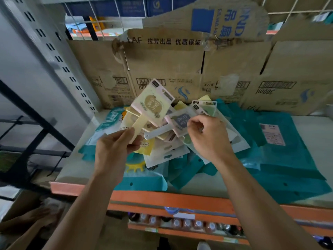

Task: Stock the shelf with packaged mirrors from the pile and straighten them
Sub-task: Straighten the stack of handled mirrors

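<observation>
Both hands hold packaged mirrors over the pile on the shelf.

Left hand (pixel 115 148) grips the cream handle of the yellow mirror (pixel 153 103), thumb on top, with the mirror head tilted up and away from the hand. Right hand (pixel 209 139), fingers curled, pinches the wrapper of the pink-rimmed mirror (pixel 181 121) just right of the yellow one; its white handle points toward the left hand. The two mirrors overlap between the hands. The pile of packaged mirrors (pixel 167 148) lies jumbled just under and beyond both hands, on the shelf (pixel 162 197), whose orange front edge runs below the wrists. Teal bags (pixel 279 168) spread right of the right hand and under the pile. Cardboard boxes (pixel 162 69) stand beyond the hands, behind the pile. A slotted upright (pixel 54 56) is left of the left hand. Bottles (pixel 189 223) sit on a lower level under the forearms.
</observation>
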